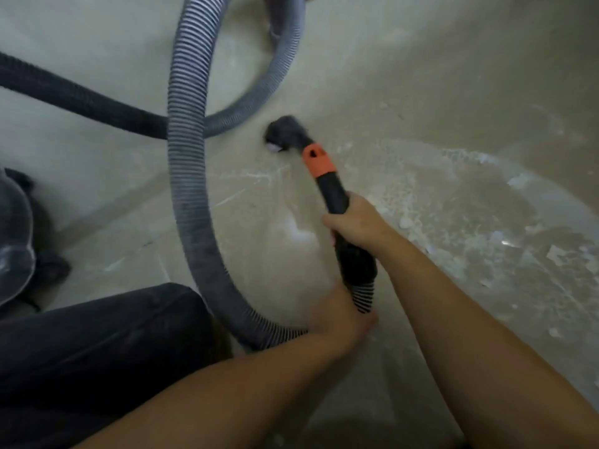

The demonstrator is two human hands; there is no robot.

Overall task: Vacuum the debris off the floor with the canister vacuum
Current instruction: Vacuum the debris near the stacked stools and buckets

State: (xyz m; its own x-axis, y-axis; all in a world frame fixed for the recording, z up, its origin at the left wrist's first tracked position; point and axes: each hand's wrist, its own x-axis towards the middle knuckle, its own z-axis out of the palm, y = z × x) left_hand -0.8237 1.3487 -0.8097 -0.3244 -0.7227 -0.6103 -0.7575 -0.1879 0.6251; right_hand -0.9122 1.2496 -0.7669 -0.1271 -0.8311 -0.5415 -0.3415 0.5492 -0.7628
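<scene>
Over the dusty floor (405, 92), my right hand (355, 222) clamped round the black wand (337, 202), my left hand (337, 315) gripping the ribbed hose (188, 176), nozzle (285, 132) near white debris (453, 215)

Nozzle (285, 132) on floor (421, 92) ctr, hose (188, 189) looping left, debris (470, 228) right.

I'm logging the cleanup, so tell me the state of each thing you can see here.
Right hand: gripping the black wand.
Left hand: holding the ribbed hose.
Nozzle: down at the floor.
Debris: scattered right of the wand.
</scene>
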